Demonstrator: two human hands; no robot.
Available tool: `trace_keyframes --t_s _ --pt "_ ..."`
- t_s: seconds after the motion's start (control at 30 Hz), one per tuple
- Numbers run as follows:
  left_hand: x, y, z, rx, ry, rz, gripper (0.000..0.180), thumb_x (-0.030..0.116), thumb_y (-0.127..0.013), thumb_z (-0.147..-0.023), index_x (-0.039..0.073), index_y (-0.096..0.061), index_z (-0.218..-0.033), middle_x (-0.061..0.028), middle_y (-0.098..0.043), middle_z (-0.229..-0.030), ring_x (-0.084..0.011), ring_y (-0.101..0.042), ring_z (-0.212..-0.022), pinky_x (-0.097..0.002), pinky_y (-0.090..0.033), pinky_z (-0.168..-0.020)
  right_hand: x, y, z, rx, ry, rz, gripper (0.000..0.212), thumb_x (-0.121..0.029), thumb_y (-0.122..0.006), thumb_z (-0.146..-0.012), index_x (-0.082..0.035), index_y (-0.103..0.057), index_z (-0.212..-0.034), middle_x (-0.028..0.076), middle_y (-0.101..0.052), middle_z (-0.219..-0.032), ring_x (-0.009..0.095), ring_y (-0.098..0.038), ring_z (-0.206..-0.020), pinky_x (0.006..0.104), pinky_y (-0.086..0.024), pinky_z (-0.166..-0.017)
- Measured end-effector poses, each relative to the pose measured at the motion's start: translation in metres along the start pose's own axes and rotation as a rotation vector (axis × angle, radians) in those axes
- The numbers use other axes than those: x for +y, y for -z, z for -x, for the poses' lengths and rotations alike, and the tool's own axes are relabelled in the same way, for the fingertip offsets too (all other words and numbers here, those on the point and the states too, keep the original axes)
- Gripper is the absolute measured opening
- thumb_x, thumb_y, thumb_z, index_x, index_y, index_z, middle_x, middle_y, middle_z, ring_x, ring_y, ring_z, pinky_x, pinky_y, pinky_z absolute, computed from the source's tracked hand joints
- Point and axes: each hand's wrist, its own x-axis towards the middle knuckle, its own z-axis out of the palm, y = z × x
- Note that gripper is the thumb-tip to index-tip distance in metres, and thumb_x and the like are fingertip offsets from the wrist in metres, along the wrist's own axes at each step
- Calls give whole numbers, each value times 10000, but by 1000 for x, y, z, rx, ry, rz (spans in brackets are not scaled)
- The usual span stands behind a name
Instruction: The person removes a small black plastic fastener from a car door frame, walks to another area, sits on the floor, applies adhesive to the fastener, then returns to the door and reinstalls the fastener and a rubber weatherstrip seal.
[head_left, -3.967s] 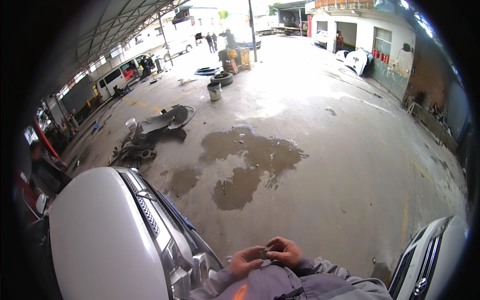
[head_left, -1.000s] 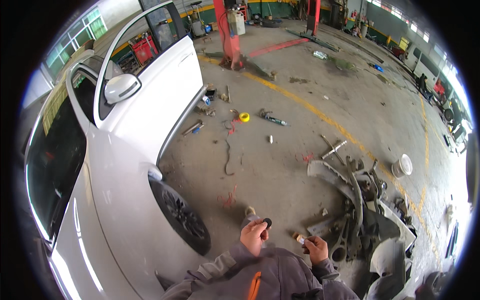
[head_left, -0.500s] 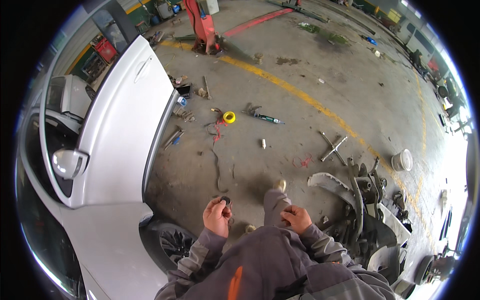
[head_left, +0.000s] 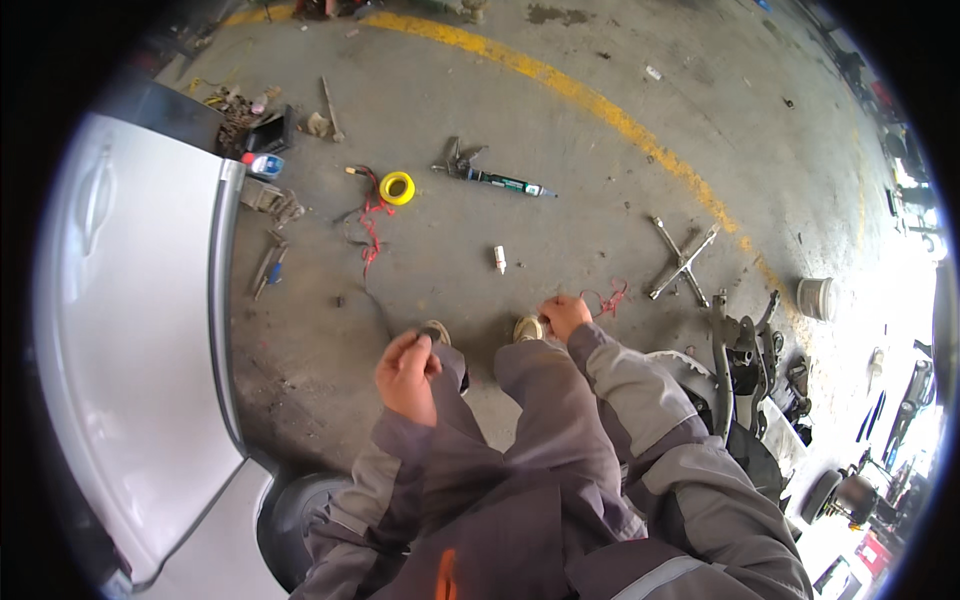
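A car door [head_left: 140, 300] fills the left side of the frame, with a wheel [head_left: 300, 530] below it at lower left; a bottle [head_left: 264, 166] lies beside the door's upper edge; right of that, on the floor [head_left: 440, 250], come a roll of tape [head_left: 397, 188] and, at upper centre, a caulking gun [head_left: 505, 183]; a small bottle [head_left: 500, 259] lies below the gun; a wheel wrench [head_left: 684, 264] lies right of centre, between a painted line [head_left: 590, 92] and a heap of car parts [head_left: 740, 370]; a bucket [head_left: 816, 298] stands further right; near the middle, the left hand [head_left: 407, 382], with a small piece [head_left: 425, 338] at its fingertips, is left of the right hand [head_left: 567, 316].
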Motion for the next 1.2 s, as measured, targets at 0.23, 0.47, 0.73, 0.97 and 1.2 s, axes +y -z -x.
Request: trace_keyframes --t_s 0.23,0.47,0.73,0.97,1.2 --pt "-100 -19 -209 -23 -25 43 160 111 -655 -882 16 -650 -1011 -24 -655 -837 -94 -582 -671 -251 -476 -631 80 -45 -250 184 36 179 226 -202 -672 -820 21 -671 -851 71 -667 -708 145 -576 -545 297 -484 -512" --pt "-152 -19 -313 -460 -33 57 112 122 -591 -934 77 -644 -1022 -36 -668 -970 -90 -589 -804 -278 -487 -734 163 -106 -407 279 85 836 446 -373 -718 -739 -1 -688 -983 224 -674 -1063 362 -646 -1024 437 -522 -859" --pt "-183 -50 -369 -432 131 115 121 100 -624 -905 43 -627 -1013 -25 -658 -843 -95 -608 -701 -247 -504 -644 184 -120 -433 138 101 951 524 -295 -703 -749 4 -586 -1164 217 -675 -1072 340 -658 -1016 430 -531 -858" --pt "-192 -44 -382 -472 177 -5 92 110 -605 -928 74 -640 -1006 -65 -695 -954 -87 -615 -719 -245 -521 -649 111 -104 -428 28 375 950 688 -416 -654 -762 -94 -483 -1346 210 -664 -1112 366 -624 -1073 447 -497 -921" --pt "-188 -46 -386 -540 64 104 125 110 -619 -913 64 -641 -1027 -69 -699 -939 -80 -613 -701 -232 -507 -625 -100 20 -324 330 1007 890 482 -283 -670 -814 -148 -491 -1241 74 -619 -803 191 -592 -706 353 -490 -637"
